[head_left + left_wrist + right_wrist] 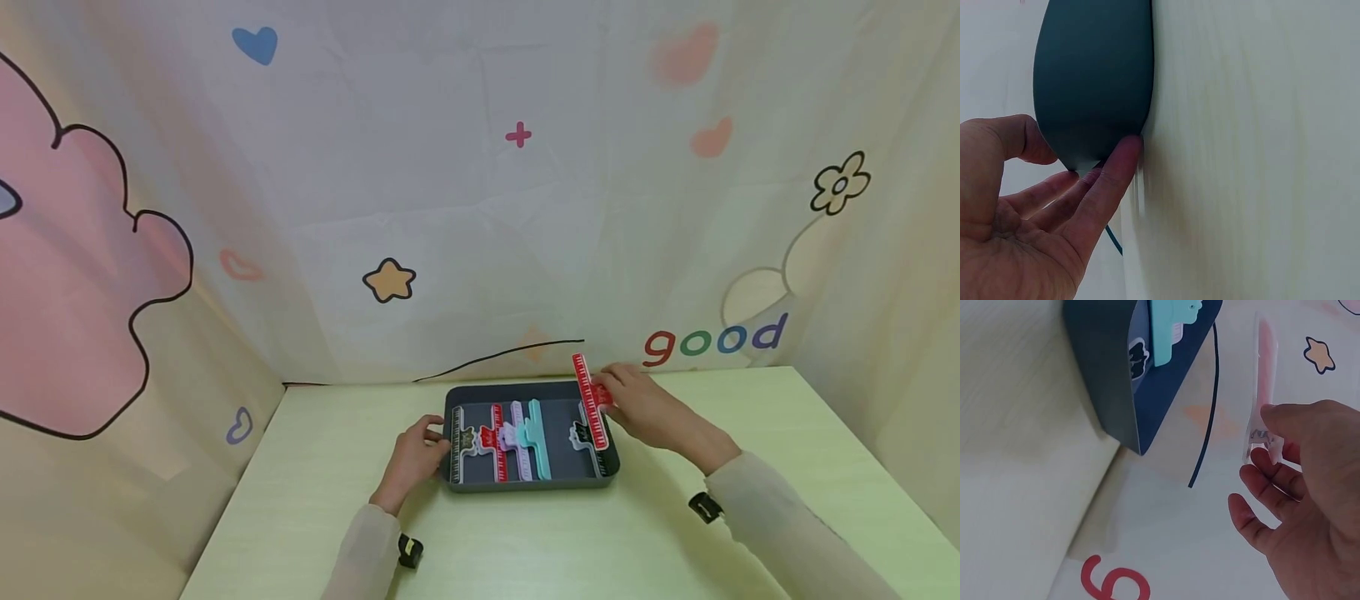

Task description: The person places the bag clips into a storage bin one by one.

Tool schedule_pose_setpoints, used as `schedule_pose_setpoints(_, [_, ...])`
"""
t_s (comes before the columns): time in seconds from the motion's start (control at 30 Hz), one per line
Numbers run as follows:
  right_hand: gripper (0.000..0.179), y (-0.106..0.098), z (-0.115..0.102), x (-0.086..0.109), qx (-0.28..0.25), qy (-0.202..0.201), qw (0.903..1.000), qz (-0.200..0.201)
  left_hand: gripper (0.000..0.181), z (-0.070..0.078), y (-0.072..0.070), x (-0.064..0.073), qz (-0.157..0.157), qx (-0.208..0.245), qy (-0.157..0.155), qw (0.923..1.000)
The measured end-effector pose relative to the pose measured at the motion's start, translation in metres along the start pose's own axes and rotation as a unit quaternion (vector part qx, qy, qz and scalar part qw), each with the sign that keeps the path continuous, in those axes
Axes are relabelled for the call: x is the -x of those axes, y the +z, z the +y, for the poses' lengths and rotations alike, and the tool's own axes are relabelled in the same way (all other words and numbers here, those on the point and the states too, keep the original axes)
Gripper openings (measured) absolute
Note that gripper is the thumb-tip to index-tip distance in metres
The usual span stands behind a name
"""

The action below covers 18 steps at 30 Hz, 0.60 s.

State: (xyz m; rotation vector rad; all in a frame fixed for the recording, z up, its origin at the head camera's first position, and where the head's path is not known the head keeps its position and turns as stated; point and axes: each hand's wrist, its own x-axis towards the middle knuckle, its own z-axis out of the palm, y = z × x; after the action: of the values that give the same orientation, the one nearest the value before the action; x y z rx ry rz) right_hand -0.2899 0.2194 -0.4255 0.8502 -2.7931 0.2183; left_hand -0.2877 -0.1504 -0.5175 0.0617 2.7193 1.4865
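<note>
A dark grey tray (525, 486) holds ruler-printed clips. From left to right lie a black clip (457, 458), a red clip (499, 458), a lilac clip (523, 462) and a turquoise clip (542, 450); apart at the right end is another black clip (581, 437). Thumb and fingers of my left hand (412, 458) grip the tray's left end, at the rim and lower edge in the left wrist view. Between thumb and fingers, my right hand (645, 408) pinches another red clip (588, 400), raised and tilted over the tray's right end. The right wrist view shows its pale side.
The tray stands on a pale wooden table (525, 542), near its back edge. Behind it hangs a printed curtain (480, 208) with hearts, a star and the word "good". A band with a black buckle (705, 507) sits at each wrist.
</note>
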Motion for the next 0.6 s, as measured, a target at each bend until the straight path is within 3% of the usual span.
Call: schedule_pose_setpoints(0.6, [0.045,0.028,-0.024,-0.023,-0.016,-0.008,0.9974,-0.071,0.043,-0.002,0.001,-0.002,0.000,-0.002,-0.006,1.0000])
